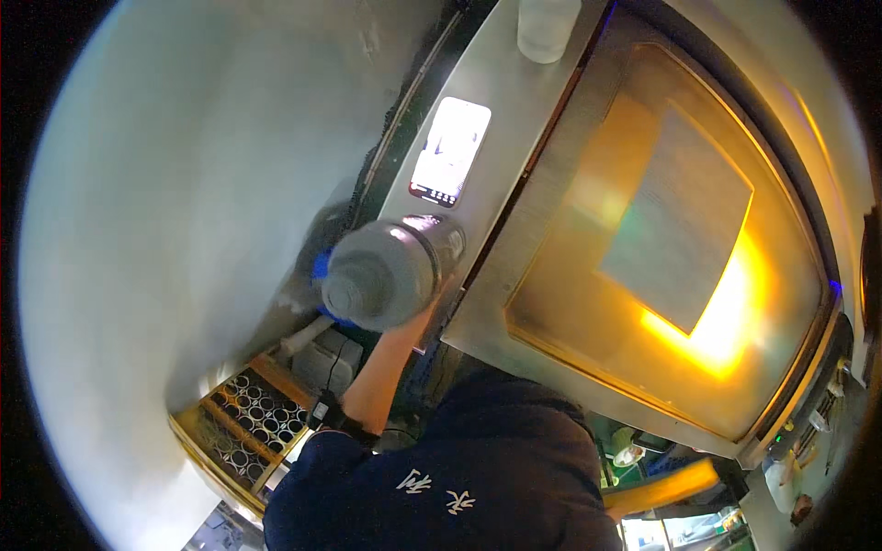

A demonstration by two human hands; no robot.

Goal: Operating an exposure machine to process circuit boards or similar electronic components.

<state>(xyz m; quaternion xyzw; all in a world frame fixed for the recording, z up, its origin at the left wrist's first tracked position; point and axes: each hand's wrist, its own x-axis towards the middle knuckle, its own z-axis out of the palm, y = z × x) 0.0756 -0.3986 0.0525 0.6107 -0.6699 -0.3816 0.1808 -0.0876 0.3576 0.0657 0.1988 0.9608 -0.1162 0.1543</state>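
A large grey, see-through bottle (381, 275) is tilted over the metal ledge, its rounded end toward me and its outline blurred. My left forearm reaches up from below, and my left hand (437, 305) is against the bottle's lower right side, closed around it; most fingers are hidden behind it. Just beyond the bottle a phone (450, 151) with a lit screen lies on the ledge. At the lower right my right forearm (661, 489), lit yellow, stretches out past my dark shirt. The fingers of my right hand cannot be made out.
A machine's framed window (680, 220) glows orange on the right. A translucent cup (547, 32) stands at the ledge's far end. Lower left is a tray (213, 432) with several round tubes, beside a pale container (326, 358). A grey wall (184, 184) rises on the left.
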